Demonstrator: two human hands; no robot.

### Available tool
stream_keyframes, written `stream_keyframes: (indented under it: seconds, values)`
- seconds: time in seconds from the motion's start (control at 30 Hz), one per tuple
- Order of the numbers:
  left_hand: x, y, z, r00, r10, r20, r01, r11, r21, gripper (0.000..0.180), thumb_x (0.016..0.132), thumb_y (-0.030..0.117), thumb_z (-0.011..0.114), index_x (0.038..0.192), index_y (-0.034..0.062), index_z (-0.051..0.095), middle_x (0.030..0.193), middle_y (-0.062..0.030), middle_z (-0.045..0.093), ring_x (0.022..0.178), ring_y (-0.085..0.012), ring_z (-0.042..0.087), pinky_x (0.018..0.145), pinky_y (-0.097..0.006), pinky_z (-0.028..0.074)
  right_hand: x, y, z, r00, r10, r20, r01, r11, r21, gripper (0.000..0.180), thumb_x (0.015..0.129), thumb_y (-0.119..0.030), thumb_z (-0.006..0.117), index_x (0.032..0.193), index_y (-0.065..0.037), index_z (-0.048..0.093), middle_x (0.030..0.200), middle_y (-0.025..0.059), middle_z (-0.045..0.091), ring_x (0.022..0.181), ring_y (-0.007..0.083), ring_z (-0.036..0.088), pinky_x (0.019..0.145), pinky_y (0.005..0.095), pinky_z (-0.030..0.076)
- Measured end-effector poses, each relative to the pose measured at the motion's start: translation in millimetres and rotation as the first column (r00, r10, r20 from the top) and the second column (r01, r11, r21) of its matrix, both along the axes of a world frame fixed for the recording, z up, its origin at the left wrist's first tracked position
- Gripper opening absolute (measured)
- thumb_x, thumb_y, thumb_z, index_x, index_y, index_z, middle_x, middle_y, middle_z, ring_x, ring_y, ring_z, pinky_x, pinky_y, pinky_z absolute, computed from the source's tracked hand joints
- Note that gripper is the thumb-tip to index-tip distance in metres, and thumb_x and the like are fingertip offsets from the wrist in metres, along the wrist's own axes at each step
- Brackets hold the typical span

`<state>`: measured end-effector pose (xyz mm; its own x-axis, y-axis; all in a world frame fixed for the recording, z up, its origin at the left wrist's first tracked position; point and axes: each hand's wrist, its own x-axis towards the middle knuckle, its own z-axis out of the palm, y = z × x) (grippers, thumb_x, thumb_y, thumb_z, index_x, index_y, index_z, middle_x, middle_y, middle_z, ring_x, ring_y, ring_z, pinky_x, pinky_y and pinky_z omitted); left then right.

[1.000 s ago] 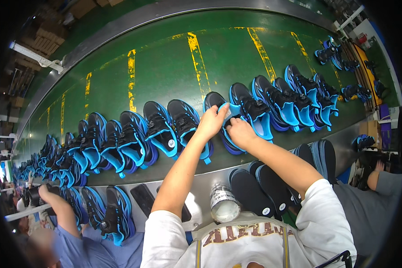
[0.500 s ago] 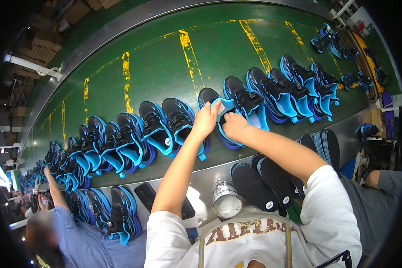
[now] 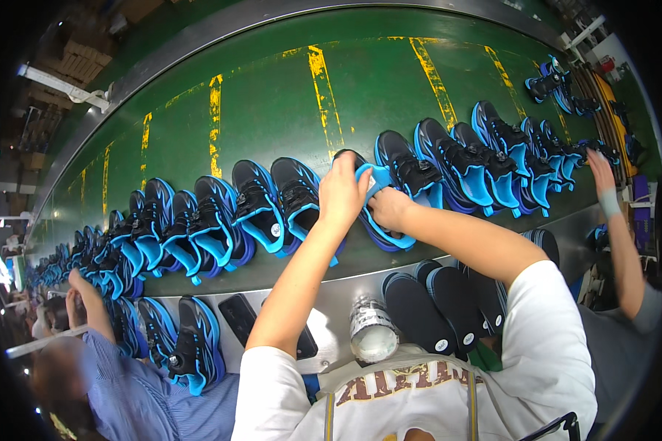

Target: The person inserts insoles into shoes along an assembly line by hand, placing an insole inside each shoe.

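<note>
your left hand [image 3: 342,192] is curled over the top of a black and blue shoe [image 3: 379,220] on the green belt [image 3: 272,110], its grip closed on a light blue insole [image 3: 377,178] that sticks up out of the shoe's opening. your right hand [image 3: 391,208] sits just beside it, pressed against the side of the same shoe with the fingers bent around it; whether that grip is fully closed you cannot tell from here. the shoe lies in a long curved row of matching black and blue shoes [image 3: 257,209] that runs the length of the belt, between its neighbours and touching them.

yellow painted stripes [image 3: 320,81] cross the belt above the row. on the grey counter [image 3: 331,290] near your chest stands a clear jar [image 3: 372,332] with a silvery band around it, a flat black phone [image 3: 237,317] lies to its left, and dark insoles [image 3: 426,309] are stacked to its right, some carrying a small round white sticker [image 3: 441,344]. round white stickers also show on the heels of several shoes in the row.

a person in a blue striped shirt [image 3: 136,397] works at your lower left, and another person's arm [image 3: 618,228] reaches toward the belt at the far right.
</note>
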<state>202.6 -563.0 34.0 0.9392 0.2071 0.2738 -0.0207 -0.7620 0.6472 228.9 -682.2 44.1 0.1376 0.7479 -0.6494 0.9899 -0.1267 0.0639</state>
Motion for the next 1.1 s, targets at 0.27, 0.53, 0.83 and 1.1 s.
stream_keyframes:
  seconds: [0.27, 0.53, 0.83, 1.1]
  values:
    - [1.9, -4.5, 11.8, 0.930, -0.308, -0.202, 0.365, 0.844, 0.392, 0.037, 0.059, 0.023, 0.067, 0.080, 0.0037, 0.044, 0.076, -0.0101, 0.047, 0.067, -0.0267, 0.054, 0.056, -0.036, 0.043, -36.5, -24.1, 22.0, 0.801, -0.490, -0.343, 0.487, 0.867, -0.101, 0.058, 0.080, -0.035, 0.020, 0.100, 0.011, 0.049, 0.096, 0.0193, 0.056, 0.099, 0.0242, 0.050, 0.102, 0.0386, 0.006]
    - [-10.0, -0.4, 13.7, 0.911, -0.333, -0.244, 0.405, 0.834, 0.374, 0.033, 0.063, 0.019, 0.064, 0.083, 0.0030, 0.043, 0.078, -0.0106, 0.046, 0.069, -0.0271, 0.053, 0.058, -0.036, 0.043, -95.9, -80.1, 19.0, 0.709, -0.515, -0.482, 0.675, 0.299, 0.674, 0.019, 0.073, -0.016, 0.057, 0.085, -0.001, 0.056, 0.084, 0.0111, 0.050, 0.079, 0.0291, 0.051, 0.082, 0.0373, 0.037]
    - [-12.7, 0.9, 6.4, 0.912, -0.374, -0.168, 0.407, 0.784, 0.469, 0.012, 0.064, 0.005, 0.052, 0.076, 0.0067, 0.051, 0.078, -0.0087, 0.047, 0.066, -0.0262, 0.049, 0.061, -0.037, 0.040, -87.5, -77.4, 14.6, 0.584, -0.490, -0.648, 0.785, 0.136, 0.605, 0.018, 0.073, -0.017, 0.059, 0.086, -0.004, 0.059, 0.091, 0.0109, 0.047, 0.078, 0.0261, 0.052, 0.069, 0.0359, 0.042]
    - [-4.8, 29.7, 54.1, 0.942, -0.272, -0.198, 0.219, 0.943, -0.252, 0.019, 0.077, 0.018, 0.055, 0.074, -0.0007, 0.054, 0.067, -0.0085, 0.050, 0.063, -0.0206, 0.051, 0.057, -0.030, 0.040, -146.3, -162.1, 47.2, 0.528, -0.754, -0.390, 0.684, 0.105, 0.722, 0.031, 0.070, -0.014, 0.060, 0.101, -0.011, 0.056, 0.106, 0.0175, 0.044, 0.094, 0.0338, 0.047, 0.078, 0.0398, 0.040]
